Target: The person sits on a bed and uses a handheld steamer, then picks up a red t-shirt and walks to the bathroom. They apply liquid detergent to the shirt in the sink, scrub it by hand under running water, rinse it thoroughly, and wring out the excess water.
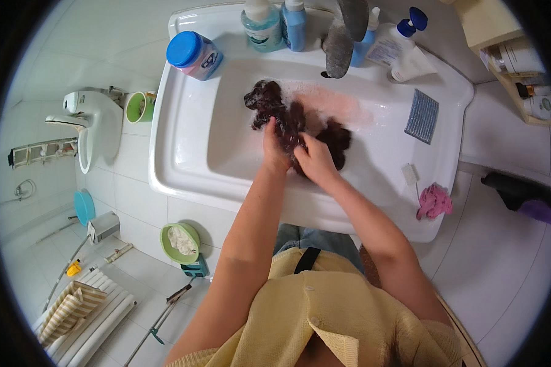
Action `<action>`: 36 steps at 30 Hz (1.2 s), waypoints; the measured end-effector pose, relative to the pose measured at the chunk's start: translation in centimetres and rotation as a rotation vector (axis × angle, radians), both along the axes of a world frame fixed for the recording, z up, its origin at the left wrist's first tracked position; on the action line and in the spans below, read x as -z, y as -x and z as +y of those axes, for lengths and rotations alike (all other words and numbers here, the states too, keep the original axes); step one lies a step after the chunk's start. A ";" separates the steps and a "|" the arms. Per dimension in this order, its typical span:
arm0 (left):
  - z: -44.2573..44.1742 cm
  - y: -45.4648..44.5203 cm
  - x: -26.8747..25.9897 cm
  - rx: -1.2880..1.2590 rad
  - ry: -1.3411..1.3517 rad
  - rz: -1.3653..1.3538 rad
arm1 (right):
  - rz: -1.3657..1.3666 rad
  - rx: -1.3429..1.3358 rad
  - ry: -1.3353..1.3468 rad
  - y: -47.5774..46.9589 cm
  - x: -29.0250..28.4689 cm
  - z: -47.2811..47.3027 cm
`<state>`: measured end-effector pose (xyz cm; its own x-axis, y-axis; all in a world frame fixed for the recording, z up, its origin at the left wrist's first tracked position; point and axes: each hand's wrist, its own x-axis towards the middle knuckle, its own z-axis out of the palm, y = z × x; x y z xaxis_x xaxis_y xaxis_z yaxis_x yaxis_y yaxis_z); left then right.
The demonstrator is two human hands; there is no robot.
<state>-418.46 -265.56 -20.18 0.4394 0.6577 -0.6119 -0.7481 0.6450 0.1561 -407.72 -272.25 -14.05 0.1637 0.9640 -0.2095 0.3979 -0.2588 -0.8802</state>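
A wet, bunched dark maroon cloth [268,103] lies across the basin of a white ceramic sink [232,151], and suds cling to it. My left hand [275,147] grips its middle part from the left, thumb on top. Close on the right, my right hand [316,156] pinches the same cloth between thumb and fingers. One end of the cloth spreads toward the back left of the basin; another bunch [342,140] rests right of my right hand. Pinkish foam [335,103] coats the basin behind the cloth. My fingers are partly hidden in the folds.
A grey faucet [340,50] overhangs the back of the basin. Along the rim stand a blue-lidded tub [193,55], a pump bottle [261,30] and a white tube [413,66]. On the right lie a blue-grey scrub pad [421,117], a small brush [409,174] and a pink mesh puff [435,202].
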 end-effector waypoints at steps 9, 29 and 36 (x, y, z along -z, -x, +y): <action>-1.5 -3.8 -4.0 -0.080 0.014 -0.038 | -0.277 0.009 -0.107 1.8 -8.5 -1.8; 4.2 -0.6 -7.2 0.107 -0.316 0.665 | 0.556 0.607 0.204 -12.3 4.3 3.8; 2.0 -3.9 4.1 0.004 -0.010 0.479 | -0.318 0.145 0.281 -9.1 8.2 1.5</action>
<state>-414.54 -263.61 -24.30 0.1116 0.6636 -0.7398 -0.5880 0.6442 0.4892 -398.67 -270.74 -22.20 0.3920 0.8392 -0.3771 0.5794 -0.5435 -0.6073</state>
